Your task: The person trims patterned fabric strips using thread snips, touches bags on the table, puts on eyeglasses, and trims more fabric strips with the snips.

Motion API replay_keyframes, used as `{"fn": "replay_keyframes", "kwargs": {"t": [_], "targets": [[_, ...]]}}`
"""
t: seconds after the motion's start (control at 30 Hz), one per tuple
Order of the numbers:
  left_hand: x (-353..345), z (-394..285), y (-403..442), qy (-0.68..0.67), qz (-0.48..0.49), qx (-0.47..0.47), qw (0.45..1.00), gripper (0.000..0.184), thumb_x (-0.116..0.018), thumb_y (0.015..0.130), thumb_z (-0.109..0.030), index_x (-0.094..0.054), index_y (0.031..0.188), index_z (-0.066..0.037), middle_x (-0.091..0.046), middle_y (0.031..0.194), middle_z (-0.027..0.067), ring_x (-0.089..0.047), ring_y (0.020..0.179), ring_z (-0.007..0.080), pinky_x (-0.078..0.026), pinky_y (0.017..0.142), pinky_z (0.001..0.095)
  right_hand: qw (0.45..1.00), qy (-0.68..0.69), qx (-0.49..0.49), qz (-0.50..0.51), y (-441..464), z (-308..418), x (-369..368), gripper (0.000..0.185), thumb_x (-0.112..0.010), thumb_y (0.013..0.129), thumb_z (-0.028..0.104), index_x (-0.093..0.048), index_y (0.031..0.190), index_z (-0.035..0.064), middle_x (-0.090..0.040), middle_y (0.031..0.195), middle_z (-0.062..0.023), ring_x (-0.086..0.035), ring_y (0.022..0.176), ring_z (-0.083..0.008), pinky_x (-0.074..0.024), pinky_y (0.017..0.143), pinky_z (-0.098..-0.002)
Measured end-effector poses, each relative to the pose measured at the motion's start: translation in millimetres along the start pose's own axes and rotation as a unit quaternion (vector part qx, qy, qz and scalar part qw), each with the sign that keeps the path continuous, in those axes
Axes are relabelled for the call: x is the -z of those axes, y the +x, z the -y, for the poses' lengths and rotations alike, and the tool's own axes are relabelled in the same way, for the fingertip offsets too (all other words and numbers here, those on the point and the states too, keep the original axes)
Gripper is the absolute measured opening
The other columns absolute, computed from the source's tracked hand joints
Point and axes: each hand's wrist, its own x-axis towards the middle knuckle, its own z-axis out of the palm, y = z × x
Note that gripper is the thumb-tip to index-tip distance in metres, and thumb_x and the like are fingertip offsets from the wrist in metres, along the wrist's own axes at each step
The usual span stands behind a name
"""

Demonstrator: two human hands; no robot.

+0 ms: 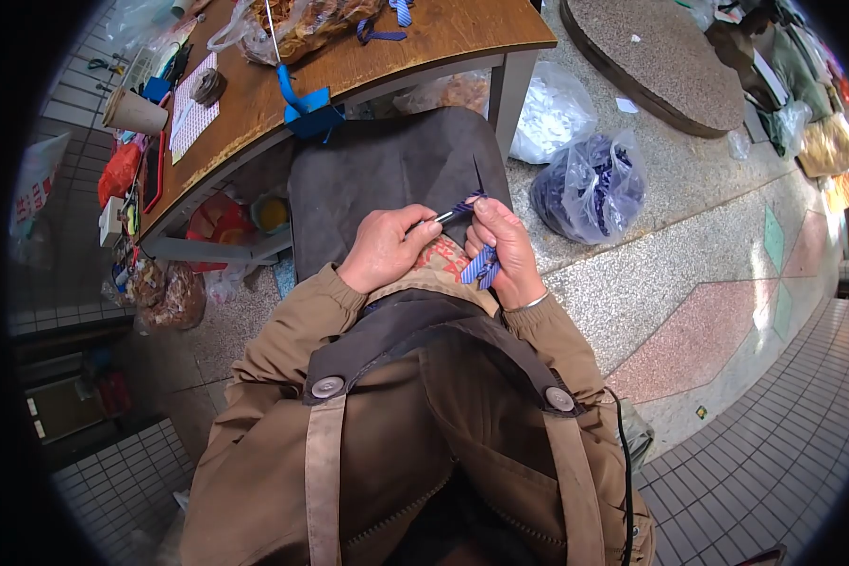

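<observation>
The left hand [387,249] grips a slim, shiny, rod-like tool [444,217], its tip hard to make out against dark cloth. The right hand [504,243] pinches glossy blue striped fabric [479,268] above the lap, fingers hiding its folds. Nearby, a crinkled translucent plastic bag [590,189] bulges; the brown wooden worktop [250,90], edge worn, is cut off.

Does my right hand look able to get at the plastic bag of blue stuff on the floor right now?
Probably yes: the bag sits on the floor off to the right, nothing visible between. The right hand is holding a striped blue strip, though, and may need freeing first.
</observation>
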Motion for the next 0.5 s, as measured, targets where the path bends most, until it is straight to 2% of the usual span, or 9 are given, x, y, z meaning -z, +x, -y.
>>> {"fn": "replay_keyframes", "kwargs": {"t": [0.5], "targets": [[-2.6, 4.9, 1.5, 0.014, -0.014, -0.012, 1.000, 0.016, -0.060, 0.088, -0.016, -0.067, 0.091, -0.002, -0.059, 0.057, 0.0062, -0.052, 0.048, 0.0190, -0.039, 0.051, 0.0295, 1.000, -0.028, -0.001, -0.009, -2.0, 0.1, -3.7, 0.013, -0.055, 0.097, 0.013, -0.061, 0.102, 0.0038, -0.037, 0.052, 0.0050, -0.031, 0.043, -0.0052, -0.0273, 0.041, -0.0204]]}}
